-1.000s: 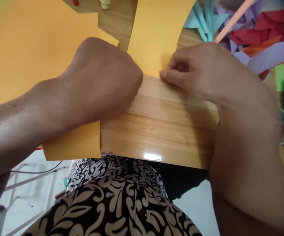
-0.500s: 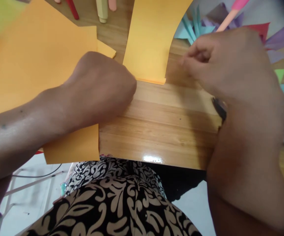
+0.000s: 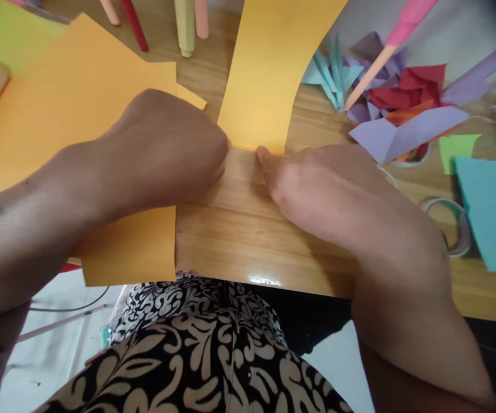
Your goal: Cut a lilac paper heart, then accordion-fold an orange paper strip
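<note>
A yellow-orange paper strip (image 3: 269,80) runs away from me, its far part curving up and its near edge folded over in a narrow band. My left hand (image 3: 174,143) is closed at the strip's near left corner, fingertips mostly hidden beneath the knuckles. From the other side, my right hand (image 3: 316,183) meets the folded edge, a fingertip pressing on the crease and the other fingers curled in. Under my left forearm lie larger orange paper sheets (image 3: 58,115), one part hanging over the table's front edge.
Markers (image 3: 185,28) stand at the back. To the right are a light-blue folded fan (image 3: 334,74), purple paper (image 3: 420,129), red paper (image 3: 424,86), a tape roll (image 3: 463,229) and a turquoise paper (image 3: 492,212). A pink-and-peach stick (image 3: 372,71) leans there. The wooden table (image 3: 230,241) ends near my lap.
My right hand has come down and left from above the table onto the strip's folded edge, uncovering the tape roll and paper pieces. My left hand stays at the left corner.
</note>
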Action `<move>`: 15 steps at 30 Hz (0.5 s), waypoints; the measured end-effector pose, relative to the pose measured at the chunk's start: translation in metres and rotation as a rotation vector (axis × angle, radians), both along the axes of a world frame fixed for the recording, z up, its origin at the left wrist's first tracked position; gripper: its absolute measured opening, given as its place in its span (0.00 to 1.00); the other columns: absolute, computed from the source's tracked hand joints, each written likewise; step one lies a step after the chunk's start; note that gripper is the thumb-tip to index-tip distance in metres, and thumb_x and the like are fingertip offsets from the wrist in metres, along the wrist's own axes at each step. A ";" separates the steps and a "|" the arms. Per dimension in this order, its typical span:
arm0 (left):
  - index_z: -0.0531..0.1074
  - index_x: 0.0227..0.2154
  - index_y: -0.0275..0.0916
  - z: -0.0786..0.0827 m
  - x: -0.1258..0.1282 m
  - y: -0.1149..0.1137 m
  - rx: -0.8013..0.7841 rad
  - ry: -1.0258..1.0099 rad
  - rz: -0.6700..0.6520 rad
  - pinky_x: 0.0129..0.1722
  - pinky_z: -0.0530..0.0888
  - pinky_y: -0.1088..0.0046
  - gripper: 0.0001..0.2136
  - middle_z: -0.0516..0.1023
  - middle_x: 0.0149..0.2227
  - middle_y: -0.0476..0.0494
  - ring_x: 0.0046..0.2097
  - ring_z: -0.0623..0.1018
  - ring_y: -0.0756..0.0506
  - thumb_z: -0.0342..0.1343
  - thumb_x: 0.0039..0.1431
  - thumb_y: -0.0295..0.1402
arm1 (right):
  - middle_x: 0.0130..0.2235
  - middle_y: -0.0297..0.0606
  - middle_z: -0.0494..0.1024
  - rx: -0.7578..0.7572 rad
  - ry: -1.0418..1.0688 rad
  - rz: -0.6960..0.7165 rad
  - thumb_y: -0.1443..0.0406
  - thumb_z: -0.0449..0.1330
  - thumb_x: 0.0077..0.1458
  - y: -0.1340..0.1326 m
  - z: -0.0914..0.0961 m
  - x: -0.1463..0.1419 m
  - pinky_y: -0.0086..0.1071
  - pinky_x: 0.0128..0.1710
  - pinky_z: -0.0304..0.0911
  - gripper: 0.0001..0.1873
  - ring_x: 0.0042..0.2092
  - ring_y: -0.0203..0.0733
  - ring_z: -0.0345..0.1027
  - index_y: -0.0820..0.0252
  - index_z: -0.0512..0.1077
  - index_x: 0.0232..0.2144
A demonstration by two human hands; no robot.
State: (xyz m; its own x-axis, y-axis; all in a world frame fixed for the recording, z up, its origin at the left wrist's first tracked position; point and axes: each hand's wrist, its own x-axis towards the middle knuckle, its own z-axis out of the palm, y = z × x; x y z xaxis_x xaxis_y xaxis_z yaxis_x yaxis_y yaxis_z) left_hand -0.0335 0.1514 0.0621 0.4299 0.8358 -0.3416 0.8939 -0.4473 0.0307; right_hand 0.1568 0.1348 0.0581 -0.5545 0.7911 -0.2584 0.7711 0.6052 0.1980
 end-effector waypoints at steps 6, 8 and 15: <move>0.75 0.24 0.35 0.002 -0.012 0.007 0.124 0.124 -0.021 0.38 0.72 0.56 0.26 0.64 0.19 0.45 0.37 0.78 0.39 0.38 0.60 0.48 | 0.20 0.38 0.70 0.025 -0.001 -0.042 0.62 0.49 0.63 0.003 0.006 0.009 0.36 0.20 0.44 0.17 0.23 0.46 0.67 0.52 0.68 0.23; 0.77 0.29 0.36 0.000 -0.020 0.012 0.107 0.090 -0.030 0.43 0.70 0.51 0.34 0.67 0.23 0.46 0.45 0.78 0.34 0.28 0.58 0.51 | 0.19 0.37 0.67 0.041 -0.004 -0.057 0.59 0.46 0.66 0.003 0.009 0.010 0.36 0.21 0.43 0.22 0.21 0.43 0.62 0.52 0.65 0.20; 0.79 0.35 0.36 -0.003 -0.030 0.019 0.005 0.097 0.057 0.49 0.67 0.44 0.36 0.72 0.31 0.45 0.53 0.75 0.27 0.29 0.52 0.54 | 0.25 0.42 0.72 0.043 -0.018 -0.251 0.56 0.49 0.63 0.009 0.017 0.013 0.39 0.26 0.58 0.20 0.30 0.54 0.71 0.53 0.69 0.22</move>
